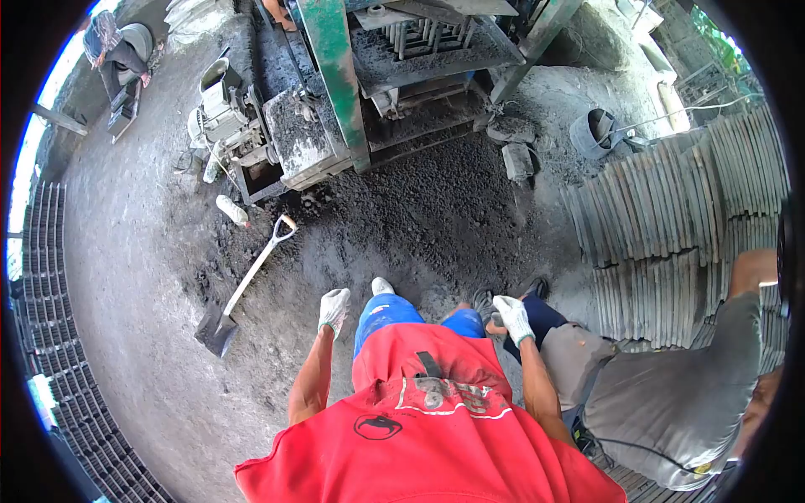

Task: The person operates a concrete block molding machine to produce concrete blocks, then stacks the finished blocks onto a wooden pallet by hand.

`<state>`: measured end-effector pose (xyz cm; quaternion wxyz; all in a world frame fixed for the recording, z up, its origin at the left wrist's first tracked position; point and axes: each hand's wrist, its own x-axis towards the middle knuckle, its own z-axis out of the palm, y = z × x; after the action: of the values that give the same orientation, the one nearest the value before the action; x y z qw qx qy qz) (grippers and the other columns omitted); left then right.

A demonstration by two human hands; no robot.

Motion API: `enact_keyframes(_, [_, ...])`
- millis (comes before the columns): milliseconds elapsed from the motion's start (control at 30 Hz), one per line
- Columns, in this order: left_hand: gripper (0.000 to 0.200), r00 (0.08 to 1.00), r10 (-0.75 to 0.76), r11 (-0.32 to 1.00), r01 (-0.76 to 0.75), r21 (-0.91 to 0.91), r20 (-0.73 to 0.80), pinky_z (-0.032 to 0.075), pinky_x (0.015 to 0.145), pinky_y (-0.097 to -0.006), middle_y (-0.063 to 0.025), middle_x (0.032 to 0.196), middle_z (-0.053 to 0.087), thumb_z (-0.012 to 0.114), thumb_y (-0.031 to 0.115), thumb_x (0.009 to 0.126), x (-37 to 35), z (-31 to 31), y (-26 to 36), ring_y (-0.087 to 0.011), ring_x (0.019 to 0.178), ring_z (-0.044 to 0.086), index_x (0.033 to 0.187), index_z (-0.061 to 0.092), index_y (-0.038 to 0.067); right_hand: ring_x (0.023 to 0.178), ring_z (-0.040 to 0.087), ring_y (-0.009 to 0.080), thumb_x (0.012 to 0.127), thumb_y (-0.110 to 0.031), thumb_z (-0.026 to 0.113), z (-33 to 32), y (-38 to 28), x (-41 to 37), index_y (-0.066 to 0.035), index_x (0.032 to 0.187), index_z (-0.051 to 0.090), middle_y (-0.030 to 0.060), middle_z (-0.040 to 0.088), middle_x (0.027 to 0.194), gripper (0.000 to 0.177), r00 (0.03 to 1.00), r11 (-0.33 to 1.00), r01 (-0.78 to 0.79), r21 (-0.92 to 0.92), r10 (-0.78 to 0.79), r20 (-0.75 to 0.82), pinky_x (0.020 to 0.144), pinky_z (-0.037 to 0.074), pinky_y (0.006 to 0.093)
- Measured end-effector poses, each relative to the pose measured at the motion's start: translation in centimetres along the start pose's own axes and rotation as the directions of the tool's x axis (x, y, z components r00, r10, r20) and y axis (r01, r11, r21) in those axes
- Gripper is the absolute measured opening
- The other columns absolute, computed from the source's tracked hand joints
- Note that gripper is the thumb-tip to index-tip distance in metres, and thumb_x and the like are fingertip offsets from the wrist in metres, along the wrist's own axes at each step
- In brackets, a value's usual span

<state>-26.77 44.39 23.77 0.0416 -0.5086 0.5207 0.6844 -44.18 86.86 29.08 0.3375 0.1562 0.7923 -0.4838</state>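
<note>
My left hand (pixel 334 310), in a white glove, hangs in front of my left thigh with its fingers curled together. Nothing shows in it. My right hand (pixel 513 318), gloved the same way, is held near a co-worker's dark trouser leg, its fingers also closed and nothing visible in them. Left of my left hand, a shovel (pixel 249 283) with a pale shaft and a D-shaped handle lies on the ground, apart from the hand. Dark, crumbly material (pixel 428 205) is spread on the floor ahead of me.
A green-framed machine (pixel 331 71) stands ahead, with a motor (pixel 225 113) to its left. Stacked boards (pixel 650 210) rise at right beside a co-worker in grey (pixel 671 402). A bucket (pixel 592 134), a bottle (pixel 231 210) and rows of blocks (pixel 67 360) are around. Another person sits far left.
</note>
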Motion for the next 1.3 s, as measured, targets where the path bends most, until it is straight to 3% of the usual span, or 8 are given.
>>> enact_keyframes(400, [0.035, 0.981, 0.162, 0.955, -0.182, 0.236, 0.102, 0.045, 0.062, -0.0294, -0.0036, 0.076, 0.062, 0.06, 0.031, 0.087, 16.7, 9.2, 11.9, -0.0144, 0.07, 0.057, 0.096, 0.067, -0.001, 0.074, 0.065, 0.025, 0.088, -0.042, 0.055, 1.7, 8.2, 19.2, 0.005, 0.086, 0.068, 0.0215, 0.067, 0.077, 0.049, 0.994, 0.816, 0.113, -0.566, -0.094, 0.063, 0.07, 0.047, 0.0425])
enact_keyframes(600, [0.048, 0.835, 0.549, 0.818, -0.525, 0.237, -0.046, 0.045, 0.085, -0.0357, -0.0192, 0.093, 0.068, 0.055, 0.038, 0.091, 38.8, 23.4, 23.8, -0.0294, 0.09, 0.062, 0.105, 0.063, -0.007, 0.076, 0.066, 0.0379, 0.088, -0.055, 0.053, -2.8, -14.9, 52.1, 0.004, 0.093, 0.067, 0.0237, 0.067, 0.076, 0.061, 0.925, 0.887, 0.247, -0.39, -0.336, -0.18, 0.071, 0.047, 0.0496])
enact_keyframes(767, [0.052, 0.514, 0.797, 0.601, -0.725, 0.337, -0.316, 0.044, 0.078, -0.0453, -0.0266, 0.088, 0.063, 0.05, 0.042, 0.091, 54.1, 29.1, 35.3, -0.0418, 0.083, 0.06, 0.095, 0.059, -0.009, 0.099, 0.06, 0.0426, 0.091, -0.056, 0.051, -1.2, -39.2, 69.6, 0.004, 0.103, 0.066, 0.029, 0.064, 0.103, 0.063, 0.594, 0.568, 0.648, -0.508, -0.794, -0.129, 0.086, 0.046, 0.045])
enact_keyframes(867, [0.045, 0.678, 0.682, 0.73, -0.604, 0.32, -0.273, 0.046, 0.07, -0.0416, -0.0212, 0.086, 0.065, 0.05, 0.039, 0.093, 64.0, 28.3, 41.2, -0.0323, 0.077, 0.061, 0.092, 0.061, -0.005, 0.105, 0.058, 0.0421, 0.091, -0.054, 0.052, 1.2, -46.8, 79.5, 0.002, 0.108, 0.066, 0.0282, 0.063, 0.108, 0.06, 0.367, 0.318, 0.77, -0.552, -0.93, -0.025, 0.089, 0.045, 0.0438])
enact_keyframes(1000, [0.029, 0.431, 0.881, 0.448, -0.632, 0.633, -0.194, 0.048, 0.064, -0.036, -0.0124, 0.085, 0.068, 0.05, 0.028, 0.096, 71.0, 29.0, 43.8, -0.0248, 0.072, 0.064, 0.105, 0.06, 0.003, 0.124, 0.048, 0.0338, 0.097, -0.036, 0.046, 4.7, -52.9, 88.9, -0.006, 0.132, 0.053, 0.0181, 0.053, 0.134, 0.047, 0.426, -0.224, 0.201, -0.954, -0.856, 0.291, 0.103, 0.039, 0.0403])
enact_keyframes(1100, [0.042, 0.595, 0.741, 0.662, -0.565, 0.493, -0.312, 0.049, 0.073, -0.0428, -0.0257, 0.09, 0.067, 0.05, 0.036, 0.092, 72.3, 29.8, 43.9, -0.0382, 0.091, 0.066, 0.096, 0.067, -0.003, 0.131, 0.042, 0.0298, 0.098, -0.03, 0.044, 4.3, -53.2, 94.4, -0.009, 0.138, 0.048, 0.0137, 0.046, 0.143, 0.045, 0.499, -0.639, -0.087, -0.764, -0.692, 0.522, 0.108, 0.035, 0.0387])
enact_keyframes(1267, [0.042, 0.461, 0.885, 0.303, -0.464, 0.832, -0.065, 0.05, 0.074, -0.0468, -0.0287, 0.093, 0.065, 0.044, 0.032, 0.095, 74.9, 27.7, 39.1, -0.0434, 0.089, 0.064, 0.104, 0.062, -0.004, 0.124, 0.045, 0.0281, 0.096, -0.03, 0.047, -7.7, -42.2, 77.6, -0.007, 0.132, 0.052, 0.0137, 0.049, 0.136, 0.043, 0.464, -0.338, 0.309, -0.889, -0.762, 0.451, 0.103, 0.037, 0.0382])
enact_keyframes(1300, [0.044, 0.522, 0.83, 0.483, -0.5, 0.719, -0.195, 0.049, 0.078, -0.0474, -0.03, 0.093, 0.063, 0.041, 0.035, 0.096, 73.6, 28.6, 38.0, -0.0447, 0.093, 0.062, 0.104, 0.061, -0.003, 0.123, 0.045, 0.0278, 0.095, -0.03, 0.048, -9.8, -40.6, 72.5, -0.007, 0.13, 0.053, 0.0137, 0.05, 0.134, 0.042, 0.458, -0.226, 0.421, -0.878, -0.782, 0.421, 0.102, 0.037, 0.0382])
